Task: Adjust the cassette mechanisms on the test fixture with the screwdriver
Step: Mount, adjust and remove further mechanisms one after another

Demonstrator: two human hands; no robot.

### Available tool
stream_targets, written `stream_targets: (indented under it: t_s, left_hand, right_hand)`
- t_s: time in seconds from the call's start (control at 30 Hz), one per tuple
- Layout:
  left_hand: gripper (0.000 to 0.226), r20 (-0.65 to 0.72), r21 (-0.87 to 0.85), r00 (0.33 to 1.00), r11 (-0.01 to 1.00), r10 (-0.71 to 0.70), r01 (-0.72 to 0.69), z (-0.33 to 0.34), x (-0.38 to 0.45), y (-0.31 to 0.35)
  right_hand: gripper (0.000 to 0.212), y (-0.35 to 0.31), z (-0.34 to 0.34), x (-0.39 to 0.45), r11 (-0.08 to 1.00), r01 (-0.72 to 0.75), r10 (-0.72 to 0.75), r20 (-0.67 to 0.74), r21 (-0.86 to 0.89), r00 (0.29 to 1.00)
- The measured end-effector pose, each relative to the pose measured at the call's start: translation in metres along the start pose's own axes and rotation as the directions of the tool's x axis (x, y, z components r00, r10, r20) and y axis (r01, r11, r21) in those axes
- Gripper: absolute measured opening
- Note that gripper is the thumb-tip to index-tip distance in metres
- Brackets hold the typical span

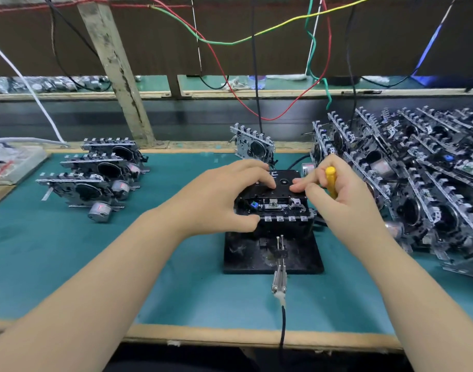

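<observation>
Lighting's pretty even and bright, prob overhead, no hard shadows on the green mat [69, 251], just soft dark patches under the forearms and around the black fixture base [305, 253]. Skin on both arms looks flat and a bit washed out. Wide-angle lens w/ obvious barrel distortion: the bench edge [230, 335] bows, and the wooden post [114, 63] leans. Center is fairly sharp; the pile of mechanisms [423, 173] at right goes smeary, and stuff on the back shelf [42, 84] is blurry. Purple-blue glare on the cable [431, 45] top right. Overall soft, compressed look.
</observation>
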State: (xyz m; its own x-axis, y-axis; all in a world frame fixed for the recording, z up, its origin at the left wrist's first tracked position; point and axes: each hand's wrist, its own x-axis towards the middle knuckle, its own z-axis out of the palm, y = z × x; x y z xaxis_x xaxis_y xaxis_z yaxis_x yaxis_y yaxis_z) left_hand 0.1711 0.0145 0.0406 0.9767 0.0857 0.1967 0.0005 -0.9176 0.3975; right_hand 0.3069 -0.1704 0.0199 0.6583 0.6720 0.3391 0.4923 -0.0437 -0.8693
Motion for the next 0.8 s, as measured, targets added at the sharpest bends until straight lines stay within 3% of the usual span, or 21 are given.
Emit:
stream_targets:
  t_s: [0.17, 0.27, 0.33, 0.53, 0.8]
  left_hand:
    - [0.047, -0.055, 0.007, 0.998, 1.000, -0.018, 0.019, 0.017, -0.014, 0.000]
    - [0.077, -0.120, 0.063, 0.992, 0.997, -0.039, 0.047, 0.031, -0.025, 0.001]
    - [0.090, -0.162, 0.010, 0.982, 0.995, -0.094, 0.097, 0.042, -0.027, 0.008]
    - [0.068, -0.291, -0.411, 0.901, 0.892, -0.323, 0.187, 0.074, -0.019, 0.017]
    - [0.059, -0.393, -0.452, 0.877, 0.888, -0.278, 0.079, 0.088, -0.024, 0.010]
  right_hand:
    - [0.019, -0.002, 0.003, -0.002, 1.000, -0.016, 0.016, -0.029, 0.005, 0.999]
    - [0.021, -0.002, 0.003, -0.003, 1.000, -0.017, 0.017, -0.031, -0.003, 0.999]
    - [0.023, -0.001, 0.003, -0.003, 1.000, -0.019, 0.019, -0.035, 0.004, 0.999]
    - [0.021, 0.002, 0.004, -0.005, 0.999, -0.014, 0.016, -0.046, 0.046, 0.999]
    - [0.026, 0.008, 0.001, -0.012, 0.996, -0.070, 0.071, -0.019, 0.048, 0.997]
